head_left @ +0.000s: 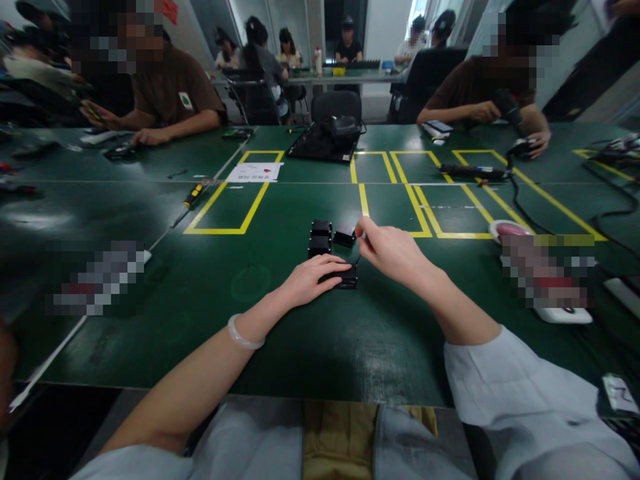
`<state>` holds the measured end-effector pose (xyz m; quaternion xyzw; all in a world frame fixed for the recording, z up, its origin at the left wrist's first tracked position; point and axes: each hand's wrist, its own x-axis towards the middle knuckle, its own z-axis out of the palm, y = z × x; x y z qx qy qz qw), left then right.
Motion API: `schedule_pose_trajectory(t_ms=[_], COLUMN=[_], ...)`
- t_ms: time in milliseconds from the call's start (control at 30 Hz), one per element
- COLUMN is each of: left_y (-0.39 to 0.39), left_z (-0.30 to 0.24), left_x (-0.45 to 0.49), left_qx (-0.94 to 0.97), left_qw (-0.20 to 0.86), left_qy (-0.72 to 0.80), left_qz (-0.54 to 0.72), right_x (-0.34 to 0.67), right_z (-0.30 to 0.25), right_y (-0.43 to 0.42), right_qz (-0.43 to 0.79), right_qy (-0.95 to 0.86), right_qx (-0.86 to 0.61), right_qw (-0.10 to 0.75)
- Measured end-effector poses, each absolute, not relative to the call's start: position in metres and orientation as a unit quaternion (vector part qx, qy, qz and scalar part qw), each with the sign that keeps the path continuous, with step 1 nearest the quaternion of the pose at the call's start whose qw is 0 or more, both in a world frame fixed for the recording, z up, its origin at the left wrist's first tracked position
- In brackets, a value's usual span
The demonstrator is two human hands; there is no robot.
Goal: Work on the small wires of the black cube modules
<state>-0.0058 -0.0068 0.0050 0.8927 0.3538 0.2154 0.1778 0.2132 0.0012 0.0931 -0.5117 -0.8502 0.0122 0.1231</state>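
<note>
- Pale sleeves (515,380) of mine come closest, framing the green table (280,353).
- Beyond them, my left hand (317,277) lies extended, fingers slightly apart, across a black block (347,283) on the tabletop.
- My right hand (395,250) has its fingertips drawn together above the block's right end; whether they pinch the thin dark sliver (357,261) below, I cannot tell.
- I judge the block light, stiff and rather smooth, best steadied by its long sides.
- My left fingers hide much of it, and part of the row of black blocks (321,230) behind.
- Beside that row, a loose black piece (345,235) is too small to read.
</note>
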Motion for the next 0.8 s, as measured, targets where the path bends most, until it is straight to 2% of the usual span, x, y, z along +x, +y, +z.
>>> schedule_pose_trajectory(t_ms=[800], left_y=[-0.0053], left_z=[0.0036], left_x=[-0.0065], left_qx=[0.894], left_qw=[0.175], left_qy=[0.350], left_qz=[0.217], right_x=[0.2112], right_z=[0.0956], right_y=[-0.0011], right_qz=[0.004], right_qy=[-0.860], right_qx=[-0.501], right_qw=[0.094])
